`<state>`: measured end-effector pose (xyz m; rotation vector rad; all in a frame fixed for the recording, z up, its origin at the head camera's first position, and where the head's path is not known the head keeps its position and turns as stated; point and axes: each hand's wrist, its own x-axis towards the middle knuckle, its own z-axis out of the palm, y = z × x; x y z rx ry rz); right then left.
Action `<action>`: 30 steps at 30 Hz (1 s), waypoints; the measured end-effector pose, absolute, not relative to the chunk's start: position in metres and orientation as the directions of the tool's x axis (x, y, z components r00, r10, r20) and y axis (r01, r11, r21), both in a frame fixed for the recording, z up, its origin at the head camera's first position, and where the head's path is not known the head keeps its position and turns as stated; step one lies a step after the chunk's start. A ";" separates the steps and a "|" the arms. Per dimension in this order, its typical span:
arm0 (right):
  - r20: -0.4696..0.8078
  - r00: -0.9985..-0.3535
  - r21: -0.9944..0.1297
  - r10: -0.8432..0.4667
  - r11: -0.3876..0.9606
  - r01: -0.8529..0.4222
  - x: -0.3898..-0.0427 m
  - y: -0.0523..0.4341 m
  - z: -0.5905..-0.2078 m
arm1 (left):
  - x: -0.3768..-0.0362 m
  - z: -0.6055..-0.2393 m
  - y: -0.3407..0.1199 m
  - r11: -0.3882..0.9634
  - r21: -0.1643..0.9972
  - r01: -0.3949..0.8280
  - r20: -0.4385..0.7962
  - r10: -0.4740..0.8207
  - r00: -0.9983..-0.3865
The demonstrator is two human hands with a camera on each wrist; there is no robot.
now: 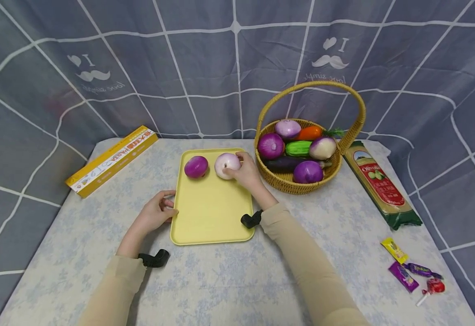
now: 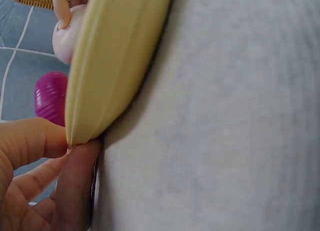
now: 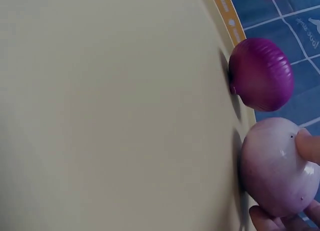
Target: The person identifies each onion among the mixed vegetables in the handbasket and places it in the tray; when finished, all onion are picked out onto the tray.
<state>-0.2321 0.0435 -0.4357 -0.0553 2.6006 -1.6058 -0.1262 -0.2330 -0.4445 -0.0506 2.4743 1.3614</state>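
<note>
Left hand (image 1: 153, 213): I see its thumb and fingertips pinching the left rim of the yellow tray (image 1: 210, 219);
Right hand (image 1: 247, 173): fingers and thumb curled round the pale onion (image 1: 224, 164) at the tray's far right corner;
Grip: smooth bulb, likely to roll — I'd spread thumb and fingers low on its sides, the rim braced lightly;
Yellow tray: pale onion and, just beside it, a magenta onion (image 1: 196, 167);
Wicker basket (image 1: 290, 187): orange carrot (image 1: 309, 132), ridged green vegetable (image 1: 298, 148), dark eggplant (image 1: 279, 165), onions (image 1: 271, 145) — and a whitish turnip (image 1: 322, 149).

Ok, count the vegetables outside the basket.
2: a purple vegetable at the far left of the tray, and a pale one to its right, held by the right hand.
</note>
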 end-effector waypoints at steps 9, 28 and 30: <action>-0.041 -0.998 -0.885 -0.053 0.466 0.011 -0.235 0.044 -0.439 | -0.129 -0.442 -0.235 0.546 0.817 -0.187 -0.308 0.138 -0.941; 0.082 -0.990 -0.809 -0.117 0.573 -0.134 -0.209 0.054 -0.403 | -0.125 -0.445 -0.236 0.514 0.833 -0.203 -0.317 0.145 -0.937; 0.119 -0.987 -0.827 -0.112 0.538 -0.161 -0.205 0.062 -0.396 | -0.125 -0.445 -0.237 0.507 0.838 -0.202 -0.317 0.151 -0.936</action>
